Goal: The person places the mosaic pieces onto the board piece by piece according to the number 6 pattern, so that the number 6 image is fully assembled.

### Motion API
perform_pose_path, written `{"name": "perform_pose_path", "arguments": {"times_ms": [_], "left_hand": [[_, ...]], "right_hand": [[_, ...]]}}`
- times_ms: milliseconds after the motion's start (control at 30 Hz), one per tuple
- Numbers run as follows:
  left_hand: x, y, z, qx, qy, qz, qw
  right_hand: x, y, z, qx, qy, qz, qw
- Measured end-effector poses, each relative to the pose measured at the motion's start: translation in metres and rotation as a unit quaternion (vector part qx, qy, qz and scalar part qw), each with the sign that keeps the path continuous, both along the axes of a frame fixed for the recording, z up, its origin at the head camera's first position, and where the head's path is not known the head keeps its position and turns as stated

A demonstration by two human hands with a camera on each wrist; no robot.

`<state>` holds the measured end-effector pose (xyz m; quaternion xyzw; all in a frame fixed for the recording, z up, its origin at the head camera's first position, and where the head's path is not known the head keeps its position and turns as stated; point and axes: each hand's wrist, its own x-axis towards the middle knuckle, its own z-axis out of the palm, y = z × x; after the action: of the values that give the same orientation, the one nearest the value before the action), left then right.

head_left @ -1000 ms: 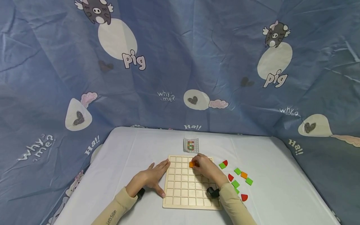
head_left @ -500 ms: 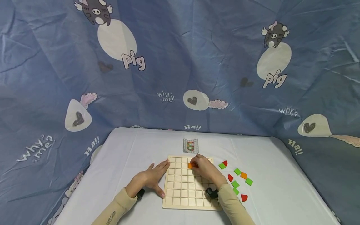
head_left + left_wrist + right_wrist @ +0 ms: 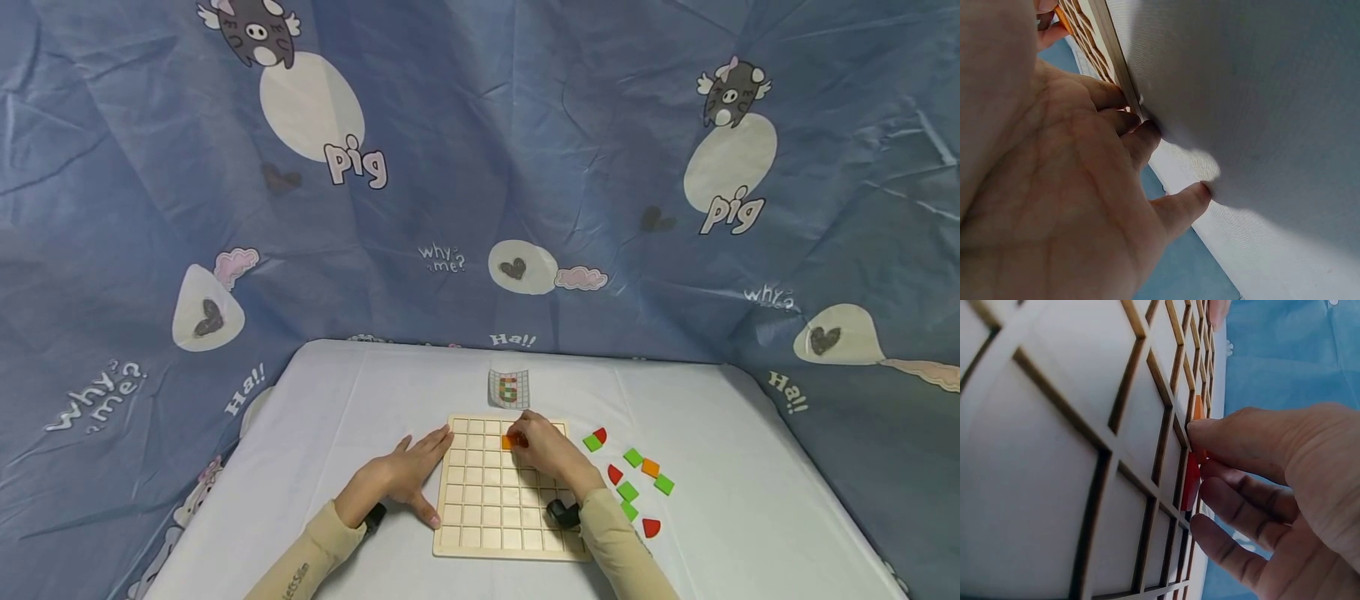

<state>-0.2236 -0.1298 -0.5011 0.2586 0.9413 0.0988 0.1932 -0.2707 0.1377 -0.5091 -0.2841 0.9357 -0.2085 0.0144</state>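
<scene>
A pale wooden grid board (image 3: 491,517) lies on the white table. At its left edge my left hand (image 3: 405,473) is spread, fingertips and thumb against the rim; the left wrist view shows these fingers (image 3: 1141,142) fairly straight beside the board's side. Over the upper middle cells, my right hand (image 3: 547,443) pinches an orange square piece (image 3: 507,442) between thumb and fingers. Up close in the right wrist view, the thumb lies against the orange piece (image 3: 1198,407), and a red piece (image 3: 1190,481) sits in the grid just beside it, under the fingers.
Right of the board lie several green squares (image 3: 664,484), an orange square (image 3: 650,467) and red rounded pieces (image 3: 652,527). Behind the board is a small pattern card (image 3: 508,389) with a coloured figure. A blue printed cloth (image 3: 420,300) hangs at the back.
My right hand and the orange piece have shifted slightly left and toward the near side, settling onto the board. The left hand has stayed in place.
</scene>
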Motion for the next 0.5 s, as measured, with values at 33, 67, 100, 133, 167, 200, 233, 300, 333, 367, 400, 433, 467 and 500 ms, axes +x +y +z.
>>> {"name": "perform_pose_path", "arguments": {"times_ms": [33,67,100,133,167,200,233,300,333,367,400,433,467,500], "left_hand": [[0.0000,0.0000,0.0000,0.000,0.000,0.000,1.0000],[0.0000,0.0000,0.0004,-0.001,0.000,0.000,1.0000],[-0.0002,-0.0001,0.0004,-0.003,0.000,0.001,1.0000],[-0.0002,-0.0002,0.0006,-0.003,-0.001,0.001,1.0000],[-0.0005,-0.0002,0.0007,-0.005,-0.001,0.001,1.0000],[-0.0007,-0.0003,0.0006,-0.006,-0.002,0.001,1.0000],[-0.0008,-0.0002,0.0006,-0.006,-0.003,0.001,1.0000],[-0.0010,-0.0001,0.0001,-0.007,-0.005,0.001,1.0000],[-0.0012,-0.0002,-0.0002,-0.007,-0.005,0.001,1.0000],[-0.0014,-0.0003,-0.0004,-0.008,-0.007,0.002,0.9999],[-0.0016,-0.0004,-0.0005,-0.007,-0.007,0.002,0.9999],[-0.0019,-0.0006,-0.0009,-0.009,-0.007,0.001,0.9999],[-0.0022,-0.0009,-0.0013,-0.009,-0.005,0.001,0.9999],[-0.0024,-0.0010,-0.0014,-0.010,-0.004,0.001,0.9999]], "right_hand": [[0.0001,-0.0001,0.0002,0.000,0.003,0.001,1.0000],[0.0002,-0.0003,0.0003,0.000,0.007,0.003,1.0000],[0.0002,-0.0004,0.0002,0.001,0.012,0.004,0.9999],[0.0006,-0.0006,0.0005,0.001,0.016,0.006,0.9998],[0.0008,-0.0010,0.0007,0.001,0.020,0.006,0.9998],[0.0010,-0.0014,0.0008,0.001,0.023,0.007,0.9997],[0.0013,-0.0015,0.0010,0.001,0.025,0.006,0.9997],[0.0017,-0.0020,0.0006,-0.001,0.027,0.005,0.9996],[0.0019,-0.0021,0.0004,-0.002,0.028,0.005,0.9996],[0.0020,-0.0022,0.0000,-0.003,0.028,0.004,0.9996],[0.0021,-0.0021,-0.0007,-0.005,0.029,0.004,0.9996],[0.0021,-0.0017,-0.0012,-0.007,0.029,0.003,0.9996],[0.0021,-0.0014,-0.0020,-0.009,0.027,0.003,0.9996],[0.0024,-0.0008,-0.0025,-0.012,0.026,0.004,0.9996]]}}
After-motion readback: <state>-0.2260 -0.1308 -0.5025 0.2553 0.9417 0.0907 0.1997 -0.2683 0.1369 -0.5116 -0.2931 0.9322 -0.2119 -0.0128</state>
